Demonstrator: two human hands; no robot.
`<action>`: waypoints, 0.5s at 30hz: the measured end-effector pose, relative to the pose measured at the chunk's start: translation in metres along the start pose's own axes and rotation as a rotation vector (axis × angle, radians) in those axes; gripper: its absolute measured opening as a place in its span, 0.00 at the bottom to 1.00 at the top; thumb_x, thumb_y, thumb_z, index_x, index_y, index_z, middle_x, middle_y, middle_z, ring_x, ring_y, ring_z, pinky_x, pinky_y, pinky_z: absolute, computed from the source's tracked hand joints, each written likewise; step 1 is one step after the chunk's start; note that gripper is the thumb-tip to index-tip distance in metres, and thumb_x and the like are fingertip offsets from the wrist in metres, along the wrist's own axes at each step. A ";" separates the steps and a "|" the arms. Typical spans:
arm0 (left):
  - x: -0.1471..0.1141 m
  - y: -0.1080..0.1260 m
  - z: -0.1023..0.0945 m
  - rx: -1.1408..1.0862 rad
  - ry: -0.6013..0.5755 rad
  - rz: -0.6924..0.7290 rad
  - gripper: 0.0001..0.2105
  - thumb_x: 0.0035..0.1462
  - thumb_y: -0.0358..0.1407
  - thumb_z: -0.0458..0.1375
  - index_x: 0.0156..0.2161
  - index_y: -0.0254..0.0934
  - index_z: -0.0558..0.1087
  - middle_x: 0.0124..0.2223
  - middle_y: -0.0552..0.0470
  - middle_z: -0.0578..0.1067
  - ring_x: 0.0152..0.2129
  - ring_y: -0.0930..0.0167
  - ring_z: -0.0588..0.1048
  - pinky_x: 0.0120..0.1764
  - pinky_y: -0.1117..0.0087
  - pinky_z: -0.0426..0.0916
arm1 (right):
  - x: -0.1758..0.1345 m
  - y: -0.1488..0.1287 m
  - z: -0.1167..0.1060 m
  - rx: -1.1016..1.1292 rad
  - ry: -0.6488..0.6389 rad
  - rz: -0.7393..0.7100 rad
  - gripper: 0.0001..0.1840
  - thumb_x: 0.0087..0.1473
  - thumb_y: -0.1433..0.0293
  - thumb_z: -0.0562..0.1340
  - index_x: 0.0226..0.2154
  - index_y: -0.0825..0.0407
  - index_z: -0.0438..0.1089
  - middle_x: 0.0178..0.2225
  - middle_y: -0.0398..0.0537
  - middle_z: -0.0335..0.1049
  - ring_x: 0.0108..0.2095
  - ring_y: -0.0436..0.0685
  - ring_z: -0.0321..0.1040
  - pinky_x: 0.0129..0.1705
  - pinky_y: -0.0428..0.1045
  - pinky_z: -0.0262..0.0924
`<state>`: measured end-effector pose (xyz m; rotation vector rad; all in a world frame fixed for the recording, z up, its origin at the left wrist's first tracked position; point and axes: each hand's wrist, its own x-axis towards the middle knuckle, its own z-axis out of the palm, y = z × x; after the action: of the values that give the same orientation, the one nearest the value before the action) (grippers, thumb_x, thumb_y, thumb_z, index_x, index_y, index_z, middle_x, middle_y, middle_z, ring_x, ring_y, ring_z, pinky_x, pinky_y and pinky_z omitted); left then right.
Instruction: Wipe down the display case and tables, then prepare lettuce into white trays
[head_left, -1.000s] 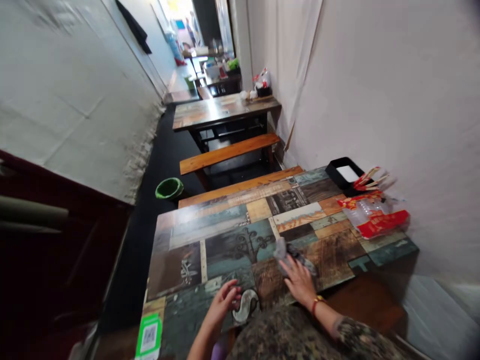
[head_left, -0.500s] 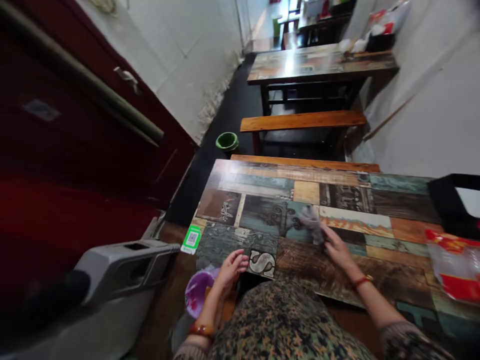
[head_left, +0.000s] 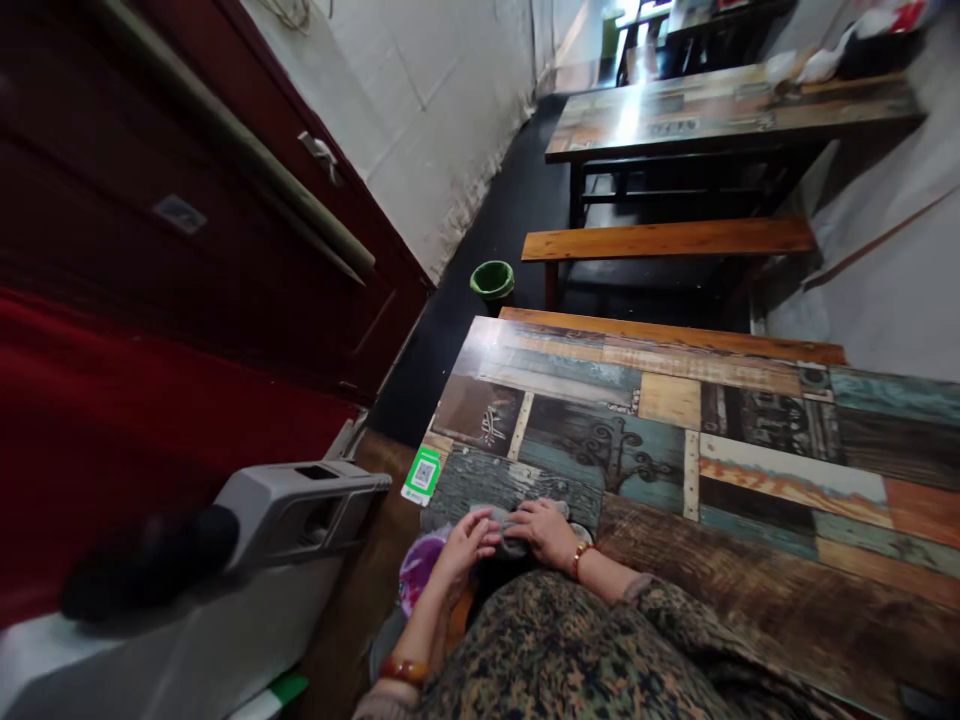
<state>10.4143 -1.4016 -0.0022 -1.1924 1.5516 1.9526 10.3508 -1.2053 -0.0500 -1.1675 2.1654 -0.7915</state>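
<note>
So, right hand (head_left: 545, 535) was draped over a grey cloth (head_left: 514, 548) by the patchwork-print table's (head_left: 660, 408) near edge, couldn't tell if those fingers gripped it, left hand (head_left: 465, 548) sat just beside, fingers loosely open, QR-code sticker (head_left: 423, 475) lay nearby.

Worktop (head_left: 652, 520): table with a smooth, shiny top, printed as a patchwork of planks in brown, teal, tan and orange. Within the print: black scrolled ironwork (head_left: 615, 455) left of centre; farther right, a pale strip with wavy orange marks (head_left: 795, 480). Bright glare at far left corner. Right end runs out of view.

On the surface:
(1) Green-and-white QR-code card (head_left: 423, 475), flat, at the left edge, toward its near end.
(2) Grey cloth (head_left: 513, 547), bunched at the near edge, partly covered by the right hand (head_left: 541, 533). Overhang: cannot tell.
</note>
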 end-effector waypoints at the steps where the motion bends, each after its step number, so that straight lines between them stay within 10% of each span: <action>1: 0.011 0.008 -0.008 0.026 0.004 0.011 0.23 0.46 0.44 0.67 0.45 0.34 0.71 0.37 0.45 0.79 0.28 0.71 0.78 0.30 0.73 0.70 | 0.016 -0.003 -0.003 0.069 0.040 0.000 0.22 0.51 0.75 0.57 0.47 0.38 0.73 0.52 0.42 0.72 0.53 0.59 0.64 0.56 0.58 0.54; 8: 0.096 0.051 -0.083 0.140 0.071 0.105 0.23 0.41 0.43 0.68 0.43 0.35 0.74 0.39 0.47 0.77 0.33 0.70 0.76 0.32 0.73 0.67 | 0.059 0.087 -0.107 0.160 0.725 0.430 0.29 0.53 0.77 0.49 0.57 0.48 0.65 0.59 0.48 0.64 0.60 0.57 0.57 0.63 0.59 0.50; 11: 0.113 0.049 -0.115 0.134 0.057 0.074 0.23 0.40 0.43 0.69 0.42 0.34 0.74 0.36 0.48 0.77 0.29 0.70 0.76 0.29 0.73 0.67 | 0.101 0.123 -0.147 0.007 0.774 0.788 0.28 0.57 0.74 0.48 0.60 0.50 0.61 0.63 0.54 0.57 0.64 0.67 0.47 0.62 0.72 0.40; 15: 0.115 0.041 -0.157 0.096 0.052 0.014 0.25 0.38 0.44 0.70 0.42 0.34 0.74 0.37 0.46 0.77 0.27 0.70 0.77 0.27 0.72 0.68 | 0.198 0.094 -0.121 -0.022 0.685 0.731 0.29 0.59 0.74 0.49 0.62 0.49 0.57 0.66 0.55 0.51 0.65 0.69 0.42 0.61 0.74 0.35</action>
<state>10.3788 -1.5834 -0.0740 -1.2041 1.6646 1.8472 10.1226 -1.3051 -0.0725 -0.0146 2.8559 -0.8884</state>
